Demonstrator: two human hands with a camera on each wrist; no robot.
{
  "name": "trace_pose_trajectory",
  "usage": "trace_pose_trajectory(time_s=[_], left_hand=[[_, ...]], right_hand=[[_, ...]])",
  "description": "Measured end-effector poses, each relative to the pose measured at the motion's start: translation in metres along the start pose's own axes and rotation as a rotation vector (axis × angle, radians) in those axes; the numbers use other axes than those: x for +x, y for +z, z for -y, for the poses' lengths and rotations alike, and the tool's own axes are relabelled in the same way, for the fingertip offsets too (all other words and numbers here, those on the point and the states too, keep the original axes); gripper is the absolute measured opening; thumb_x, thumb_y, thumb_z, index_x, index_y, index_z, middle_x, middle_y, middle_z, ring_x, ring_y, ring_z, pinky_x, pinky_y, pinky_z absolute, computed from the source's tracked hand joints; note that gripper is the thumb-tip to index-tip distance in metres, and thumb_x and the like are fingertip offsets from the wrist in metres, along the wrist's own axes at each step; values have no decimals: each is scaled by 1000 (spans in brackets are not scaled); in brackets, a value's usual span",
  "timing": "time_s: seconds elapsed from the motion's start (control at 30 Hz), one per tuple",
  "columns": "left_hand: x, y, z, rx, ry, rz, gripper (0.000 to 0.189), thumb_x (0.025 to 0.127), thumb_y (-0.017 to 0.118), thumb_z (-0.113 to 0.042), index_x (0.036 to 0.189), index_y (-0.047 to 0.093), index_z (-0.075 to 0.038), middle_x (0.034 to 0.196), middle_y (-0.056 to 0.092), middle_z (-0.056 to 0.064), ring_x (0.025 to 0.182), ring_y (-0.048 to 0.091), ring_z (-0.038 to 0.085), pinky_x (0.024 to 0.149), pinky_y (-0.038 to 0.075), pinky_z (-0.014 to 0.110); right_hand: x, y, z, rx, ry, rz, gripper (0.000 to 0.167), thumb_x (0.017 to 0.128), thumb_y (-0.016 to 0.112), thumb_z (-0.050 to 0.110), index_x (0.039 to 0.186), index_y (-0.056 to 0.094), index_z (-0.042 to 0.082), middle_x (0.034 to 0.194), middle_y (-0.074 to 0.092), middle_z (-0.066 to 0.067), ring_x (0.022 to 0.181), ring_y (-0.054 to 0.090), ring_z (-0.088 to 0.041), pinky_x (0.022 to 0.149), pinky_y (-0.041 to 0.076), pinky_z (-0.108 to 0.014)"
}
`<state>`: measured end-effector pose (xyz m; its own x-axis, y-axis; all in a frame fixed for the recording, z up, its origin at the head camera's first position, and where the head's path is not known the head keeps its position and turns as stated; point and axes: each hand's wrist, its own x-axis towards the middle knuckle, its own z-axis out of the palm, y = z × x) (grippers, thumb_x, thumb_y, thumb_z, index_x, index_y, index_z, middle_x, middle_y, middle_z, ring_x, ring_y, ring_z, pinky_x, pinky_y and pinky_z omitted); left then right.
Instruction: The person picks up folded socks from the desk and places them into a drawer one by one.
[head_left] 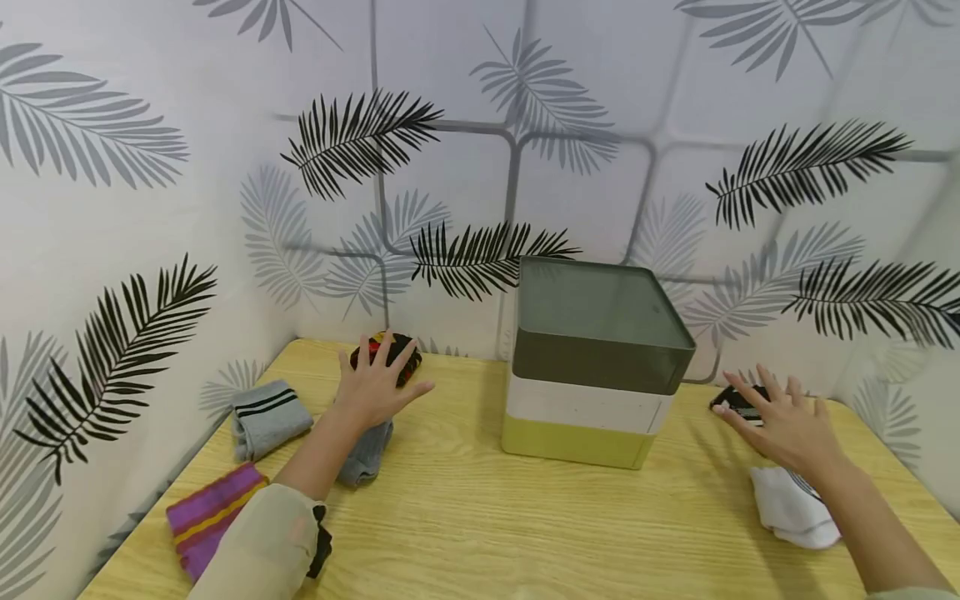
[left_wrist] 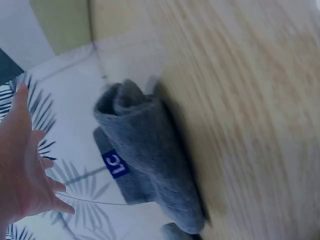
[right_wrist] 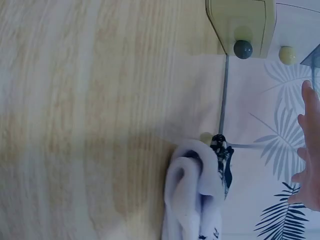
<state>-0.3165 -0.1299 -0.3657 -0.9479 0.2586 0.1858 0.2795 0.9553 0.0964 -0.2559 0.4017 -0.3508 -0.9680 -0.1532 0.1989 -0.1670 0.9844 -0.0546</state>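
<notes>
My left hand [head_left: 380, 390] is spread with straight fingers above the left side of the table, holding nothing. Behind its fingers lies a black, red and yellow patterned folded sock [head_left: 406, 358]. Partly hidden below that hand is a grey-blue rolled sock [left_wrist: 150, 145], which bears a blue label in the left wrist view. On the right, my right hand [head_left: 795, 429] also has its fingers spread and grips nothing. A black and white folded sock [head_left: 731, 404] lies beyond its thumb. Below its wrist sits a white rolled sock [head_left: 791, 512].
A three-tier box [head_left: 600, 362], dark green, white and yellow-green, stands at the back centre; round knobs show in the right wrist view. Farther left lie a light grey striped sock [head_left: 270, 417], a purple striped sock [head_left: 213, 517] and a black item [head_left: 321, 546]. Patterned cloth walls surround the table.
</notes>
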Motion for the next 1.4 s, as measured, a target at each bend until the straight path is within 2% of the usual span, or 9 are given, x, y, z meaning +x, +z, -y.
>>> trace_pose_trajectory(time_s=[0.23,0.47,0.6,0.77,0.93,1.03,1.17,1.27,1.4], left_hand=[[-2,-29,-28,-51,86,-124,78,86,38,-67,148,20,-24,152,6,12,134,-2,41,100,1,64],[1,-78,-89,-19,213,-198,79,85,39,-68,149,13,-28,153,-2,6,135,-13,31,104,-6,57],[8,-91,-128,52,310,-221,79,86,36,-67,149,12,-26,153,1,5,136,-9,30,106,-5,50],[16,-86,-168,209,421,-221,74,90,29,-64,149,15,-20,152,12,6,137,7,27,109,4,42],[19,-73,-190,304,472,-252,61,96,29,-53,146,30,-18,146,30,2,131,30,23,107,22,37],[20,-64,-193,352,491,-405,48,98,37,-44,137,45,-20,136,46,-1,121,45,22,99,35,34],[23,-52,-191,338,513,-599,32,96,47,-35,123,58,-21,123,56,-2,111,53,20,93,41,30],[25,-47,-190,301,510,-629,29,96,48,-33,120,59,-21,122,57,-2,111,53,20,94,39,31],[26,-47,-185,277,505,-601,30,97,46,-33,121,59,-22,123,55,-3,113,51,20,94,39,32]], right_hand=[[7,-27,3,48,-46,-95,67,94,42,49,149,14,24,145,10,-30,120,8,-64,85,8,-76],[21,-71,32,107,-172,-169,60,97,41,40,149,17,20,148,5,-25,128,1,-53,96,5,-69],[28,-86,61,157,-239,-143,61,96,45,39,149,20,22,151,6,-17,132,3,-46,96,6,-69],[36,-83,88,220,-358,-117,58,94,53,35,146,31,21,150,15,-16,132,14,-44,88,22,-71],[39,-71,97,275,-406,-103,49,93,55,31,138,45,16,144,30,-17,134,16,-38,90,23,-68],[39,-65,97,278,-433,-169,44,92,57,28,132,51,11,139,38,-19,133,19,-38,92,23,-67],[38,-59,96,299,-450,-235,41,92,58,26,129,55,9,135,42,-21,132,21,-38,93,24,-65],[37,-57,97,303,-443,-257,40,91,58,26,128,56,9,134,43,-21,132,22,-37,94,24,-64],[34,-57,105,269,-422,-290,40,90,59,28,126,58,10,132,46,-20,130,26,-38,94,25,-64]])
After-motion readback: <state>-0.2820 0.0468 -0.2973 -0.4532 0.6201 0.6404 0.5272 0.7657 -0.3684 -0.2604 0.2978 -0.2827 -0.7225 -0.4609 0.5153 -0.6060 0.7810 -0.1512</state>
